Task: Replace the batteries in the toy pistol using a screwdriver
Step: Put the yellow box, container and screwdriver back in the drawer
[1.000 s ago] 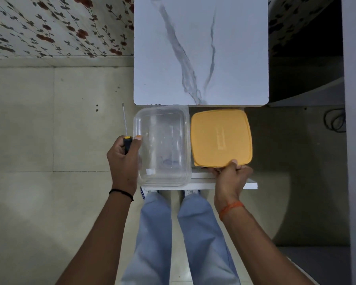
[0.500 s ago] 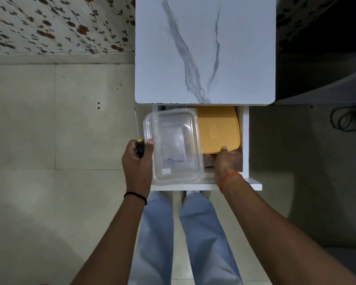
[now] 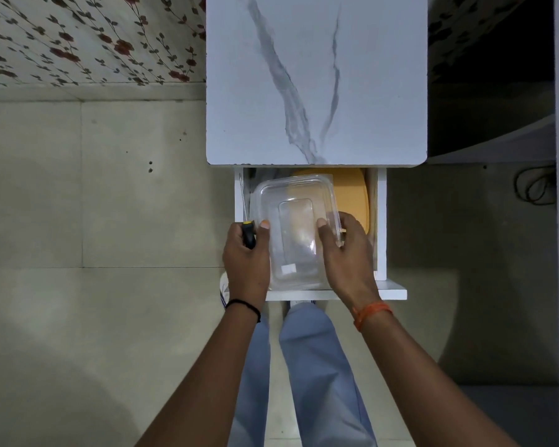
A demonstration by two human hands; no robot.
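Desk [image 3: 317, 79]: white, marble-veined top, bare; nothing of the task lay on it.

Drawer [image 3: 381, 221]: pulled open beneath the desk's near edge, white walls, front panel toward the person.

Orange lid [image 3: 352, 195]: inside the drawer on its right side, partly covered by the container above it.

Clear plastic container [image 3: 296, 233]: empty as far as could be seen, held over the drawer between both hands, overlapping the orange lid.

Left hand [image 3: 247, 256]: palm down at the container's left edge, thumb pressed on its rim, remaining fingers closed round the screwdriver's handle.

Right hand [image 3: 349, 250]: palm down at the container's right edge, thumb on top, fingers wrapped under the side; gripping the container only.

Screwdriver [image 3: 246, 227]: black handle with yellow collar in the left fist, thin shaft pointing away along the drawer's left wall.

Toy pistol and batteries: not in view anywhere; whether they were deeper in the drawer could not be told.

Progress, judged: no screw, battery cover or cell was visible, so the replacement itself could not be assessed. The moment appeared to be handling of storage at the drawer, either fetching or stowing; which of the two could not be settled from this view.
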